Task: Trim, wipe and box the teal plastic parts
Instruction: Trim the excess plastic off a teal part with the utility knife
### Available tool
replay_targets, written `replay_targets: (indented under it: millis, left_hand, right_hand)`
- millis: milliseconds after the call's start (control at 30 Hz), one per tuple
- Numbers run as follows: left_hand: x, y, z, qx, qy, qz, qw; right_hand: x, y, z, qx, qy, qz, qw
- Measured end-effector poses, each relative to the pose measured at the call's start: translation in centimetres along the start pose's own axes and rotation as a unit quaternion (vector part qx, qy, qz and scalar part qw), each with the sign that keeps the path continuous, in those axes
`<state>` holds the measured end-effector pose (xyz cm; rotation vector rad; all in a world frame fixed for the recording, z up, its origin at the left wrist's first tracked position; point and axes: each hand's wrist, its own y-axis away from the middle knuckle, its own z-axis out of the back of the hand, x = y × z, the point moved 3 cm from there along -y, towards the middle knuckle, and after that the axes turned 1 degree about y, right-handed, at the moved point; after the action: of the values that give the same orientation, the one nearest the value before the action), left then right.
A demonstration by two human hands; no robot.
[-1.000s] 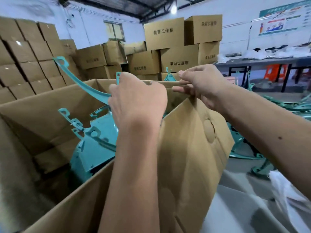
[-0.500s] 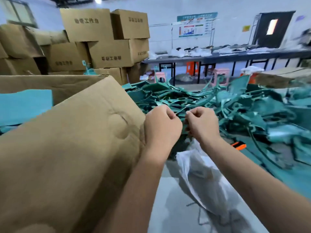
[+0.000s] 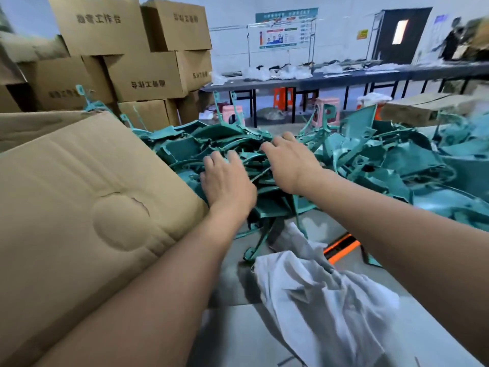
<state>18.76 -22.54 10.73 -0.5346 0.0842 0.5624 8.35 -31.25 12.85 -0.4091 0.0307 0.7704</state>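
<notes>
A big heap of teal plastic parts (image 3: 370, 160) covers the work surface ahead and to the right. My left hand (image 3: 225, 181) and my right hand (image 3: 291, 162) both reach onto the near edge of the heap, fingers spread and lying on the parts, gripping nothing. The large cardboard box (image 3: 87, 197) for the parts stands at my left, its flap folded outward beside my left forearm. A white wiping cloth (image 3: 317, 295) lies crumpled on the grey surface below my arms. An orange-handled tool (image 3: 341, 247) lies next to the cloth.
Stacked cardboard boxes (image 3: 143, 72) fill the back left. A long dark table (image 3: 344, 75) with bags and items runs along the far wall, with pink and orange stools (image 3: 326, 107) under it. Another flat box (image 3: 423, 107) sits at the right.
My view swung from the box to the heap. Both hands left the box rim, passed over the cloth curled, and now lie spread out on the teal parts.
</notes>
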Motion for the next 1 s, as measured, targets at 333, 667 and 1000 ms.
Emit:
replay_targets:
  millis: [333,667,1000]
  left_hand:
    - [2.3,-3.4,-3.0,0.164,0.027,-0.071,0.984]
    - [2.6,3.6,-1.8,-0.011,0.447,-0.073,0.892]
    - [3.7,7.3,-0.9,0.462,0.733,0.212,0.453]
  right_hand:
    - [-0.1,-2.5,-3.5,-0.054,-0.135,-0.048,0.988]
    - [1.0,1.1,3.2,-0.329,-0.193,0.032,0.924]
    - [-2.1,14.4,2.2,-0.259,-0.725,-0.086,0.633]
